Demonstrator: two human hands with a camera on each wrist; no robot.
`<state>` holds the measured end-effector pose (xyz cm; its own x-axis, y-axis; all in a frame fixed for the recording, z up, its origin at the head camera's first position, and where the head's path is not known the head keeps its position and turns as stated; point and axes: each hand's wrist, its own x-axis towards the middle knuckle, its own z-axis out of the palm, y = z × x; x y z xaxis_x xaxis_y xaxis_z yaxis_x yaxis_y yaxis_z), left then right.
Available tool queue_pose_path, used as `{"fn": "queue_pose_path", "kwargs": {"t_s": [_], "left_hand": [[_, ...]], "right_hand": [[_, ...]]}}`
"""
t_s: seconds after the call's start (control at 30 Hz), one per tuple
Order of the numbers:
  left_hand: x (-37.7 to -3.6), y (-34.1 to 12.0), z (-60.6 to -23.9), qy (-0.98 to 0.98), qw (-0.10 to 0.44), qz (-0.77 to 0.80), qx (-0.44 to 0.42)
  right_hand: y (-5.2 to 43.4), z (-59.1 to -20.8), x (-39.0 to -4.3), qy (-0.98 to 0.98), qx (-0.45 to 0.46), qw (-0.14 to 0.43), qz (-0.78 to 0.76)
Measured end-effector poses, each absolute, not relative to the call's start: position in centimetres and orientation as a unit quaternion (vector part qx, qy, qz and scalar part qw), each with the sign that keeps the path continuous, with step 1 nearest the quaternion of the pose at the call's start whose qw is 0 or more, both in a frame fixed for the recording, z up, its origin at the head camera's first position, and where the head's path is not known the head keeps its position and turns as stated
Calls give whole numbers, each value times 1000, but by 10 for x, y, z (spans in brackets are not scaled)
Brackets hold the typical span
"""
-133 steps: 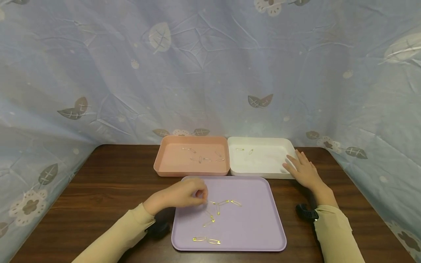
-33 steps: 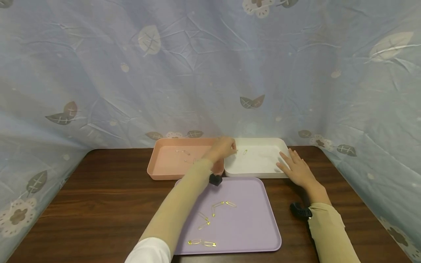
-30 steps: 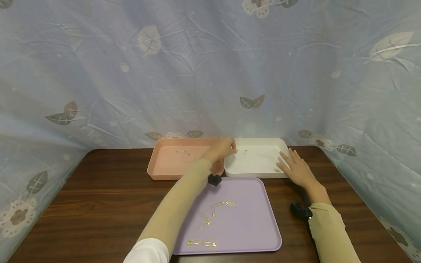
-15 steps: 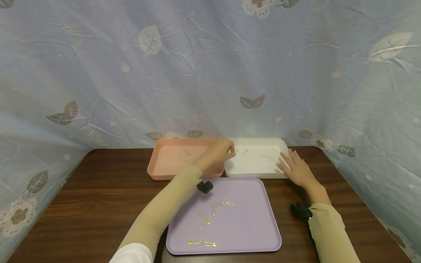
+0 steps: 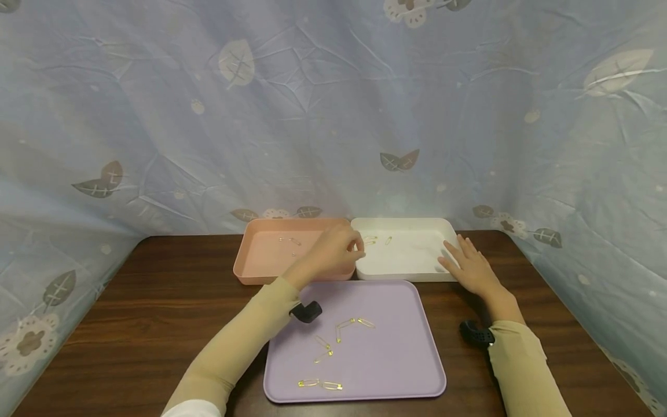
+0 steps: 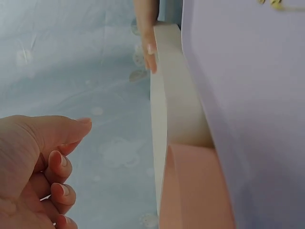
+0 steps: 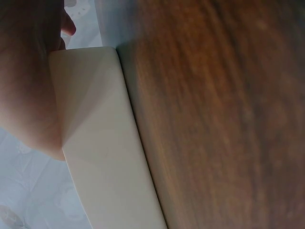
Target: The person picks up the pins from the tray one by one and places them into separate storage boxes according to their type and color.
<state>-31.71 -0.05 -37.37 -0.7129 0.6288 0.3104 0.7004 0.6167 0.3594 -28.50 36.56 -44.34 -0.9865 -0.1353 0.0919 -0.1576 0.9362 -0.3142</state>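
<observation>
My left hand (image 5: pixel 333 252) hovers over the right part of the pink tray (image 5: pixel 260 263), beside the white tray's left rim. In the left wrist view its fingers are loosely curled and nothing shows between thumb and forefinger. Inside the white tray (image 5: pixel 417 258) lie gold safety pins: a pair (image 5: pixel 370 240) near the left side and a single safety pin (image 5: pixel 388 240) to their right. My right hand (image 5: pixel 471 269) rests with spread fingers on the white tray's right edge. Silver-looking safety pins (image 5: pixel 290 240) lie in the pink tray, some hidden by my left hand.
A lilac tray (image 5: pixel 396 365) sits in front, holding several gold safety pins (image 5: pixel 331 386). All three trays stand on a dark wooden table (image 5: pixel 156 301). A patterned curtain (image 5: pixel 323 127) hangs behind and at the sides.
My left hand went from the lilac tray to the white tray, let go of a gold safety pin there, and drew back left. The right hand stayed on the white tray's edge.
</observation>
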Motion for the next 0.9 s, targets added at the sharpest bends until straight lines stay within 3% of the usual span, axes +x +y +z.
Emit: {"fn": "queue_pose_path", "kwargs": {"t_s": [0.53,0.9], "left_hand": [[-290,-7,-398,-861,54,-243,-444],[-277,-4,-407,-848,-67,-190,-490]], "right_hand": [[366,-445,-287,-984,72,32,160],[364,-441,-284,-984,69,24,164]]}}
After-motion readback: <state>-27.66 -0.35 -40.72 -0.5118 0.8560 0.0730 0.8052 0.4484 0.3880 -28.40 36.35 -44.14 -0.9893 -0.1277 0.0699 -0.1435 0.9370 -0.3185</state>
